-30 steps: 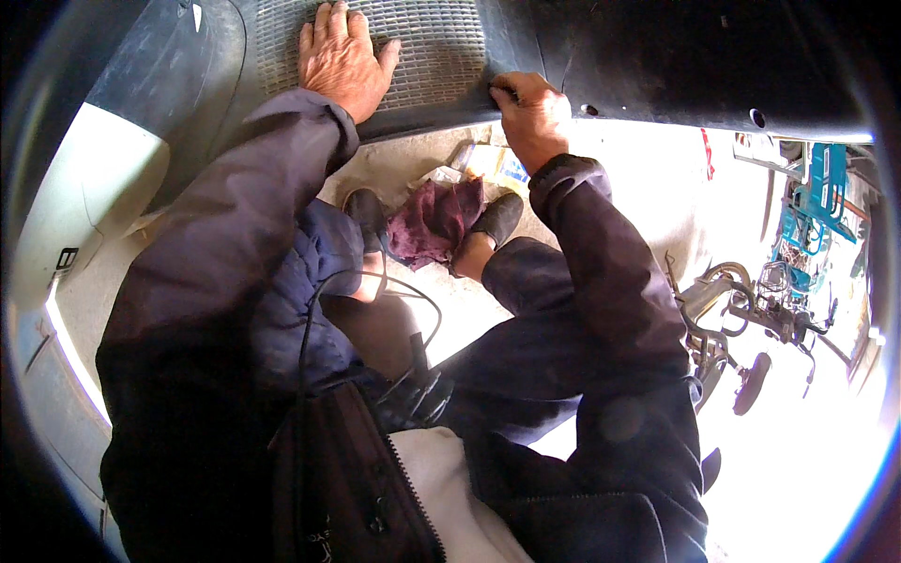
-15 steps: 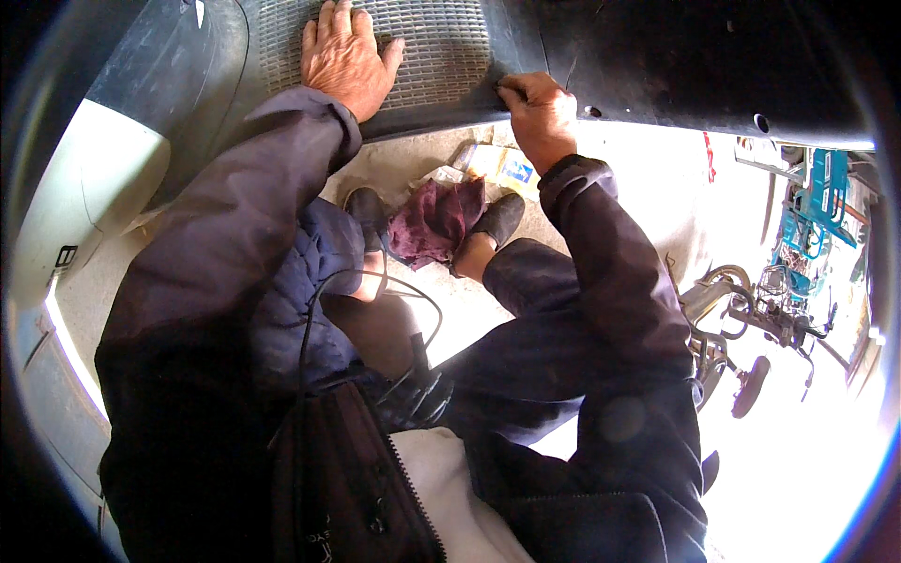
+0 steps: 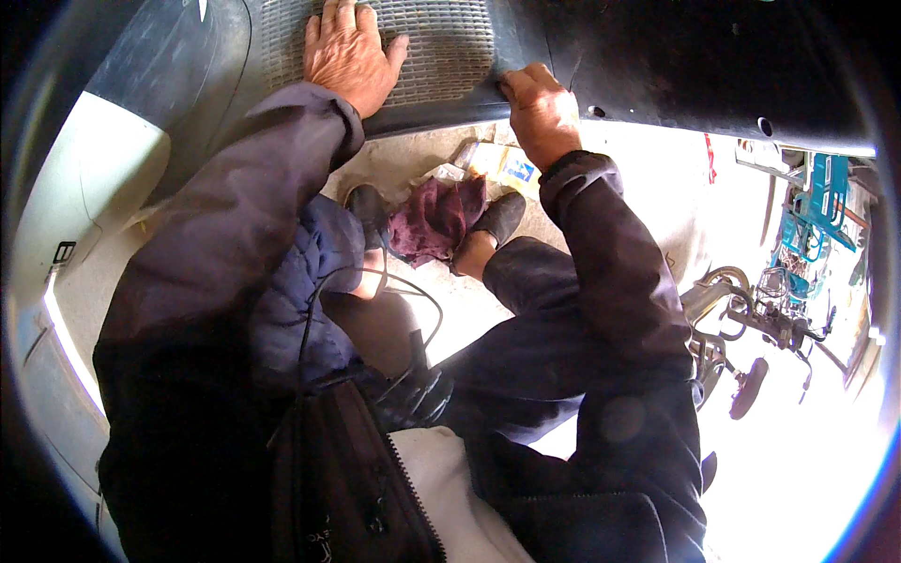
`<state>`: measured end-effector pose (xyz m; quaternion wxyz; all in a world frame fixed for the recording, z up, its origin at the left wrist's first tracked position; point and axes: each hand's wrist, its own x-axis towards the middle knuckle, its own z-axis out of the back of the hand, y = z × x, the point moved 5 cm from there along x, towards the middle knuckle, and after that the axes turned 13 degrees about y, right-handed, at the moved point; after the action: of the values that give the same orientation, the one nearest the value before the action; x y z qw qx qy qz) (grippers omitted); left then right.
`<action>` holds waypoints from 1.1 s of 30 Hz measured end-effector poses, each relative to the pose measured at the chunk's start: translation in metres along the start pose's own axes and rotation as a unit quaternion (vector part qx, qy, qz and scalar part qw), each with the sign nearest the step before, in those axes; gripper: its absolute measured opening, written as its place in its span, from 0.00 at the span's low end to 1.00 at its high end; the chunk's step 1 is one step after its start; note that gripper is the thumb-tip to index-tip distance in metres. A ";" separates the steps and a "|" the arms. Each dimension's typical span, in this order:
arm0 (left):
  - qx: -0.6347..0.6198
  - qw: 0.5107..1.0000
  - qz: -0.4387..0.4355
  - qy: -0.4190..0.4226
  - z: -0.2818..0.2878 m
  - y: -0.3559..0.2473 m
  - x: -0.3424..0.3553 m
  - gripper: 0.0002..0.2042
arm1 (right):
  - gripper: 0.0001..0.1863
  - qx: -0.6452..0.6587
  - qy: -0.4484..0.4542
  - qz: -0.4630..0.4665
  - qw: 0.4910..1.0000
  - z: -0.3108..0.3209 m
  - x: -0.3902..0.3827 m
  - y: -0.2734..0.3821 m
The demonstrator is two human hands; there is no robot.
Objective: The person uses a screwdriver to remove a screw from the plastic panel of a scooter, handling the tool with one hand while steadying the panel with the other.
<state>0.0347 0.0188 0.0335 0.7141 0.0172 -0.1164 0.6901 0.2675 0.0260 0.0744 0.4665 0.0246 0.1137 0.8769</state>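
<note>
My left hand (image 3: 351, 64) lies palm down, fingers apart, on the silver mesh grille (image 3: 441, 52) set into a large black curved panel (image 3: 671, 61), which looks like a vehicle bumper. Just right of the mesh, my right hand (image 3: 542, 113) has its fingers curled in against the panel near its lower edge; whatever they grip, if anything, is hidden. Two small holes show in the panel to the right of that hand. A thin cord runs down the panel left of the mesh.
Below lie a maroon cloth (image 3: 436, 216) between my shoes, a printed package (image 3: 502, 164) and a looped black cable (image 3: 422, 296). A white panel (image 3: 94, 178) stands at left. Parked cycles (image 3: 770, 310) and teal metal frames (image 3: 826, 197) are at right.
Both hands have crept slightly right, the right one also a little upward along the panel. Otherwise little differs.
</note>
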 end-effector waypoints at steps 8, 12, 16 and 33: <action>-0.005 1.000 0.002 -0.010 -0.002 0.001 -0.001 0.30 | 0.06 0.067 -0.026 -0.030 0.997 -0.002 0.006 -0.009; -0.002 1.000 0.002 0.008 -0.002 0.000 0.000 0.31 | 0.06 0.102 -0.034 -0.042 0.993 -0.001 0.005 -0.013; 0.010 1.000 0.013 0.011 -0.001 0.001 0.000 0.31 | 0.09 0.121 -0.026 -0.059 0.991 0.000 0.004 -0.015; 0.016 1.000 -0.002 -0.002 -0.003 0.000 0.000 0.30 | 0.11 0.421 0.018 -0.208 0.883 -0.020 -0.040 -0.038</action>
<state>0.0348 0.0192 0.0309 0.7150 0.0308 -0.1065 0.6903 0.3175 0.0098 0.0491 0.5814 0.1792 0.4833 0.6296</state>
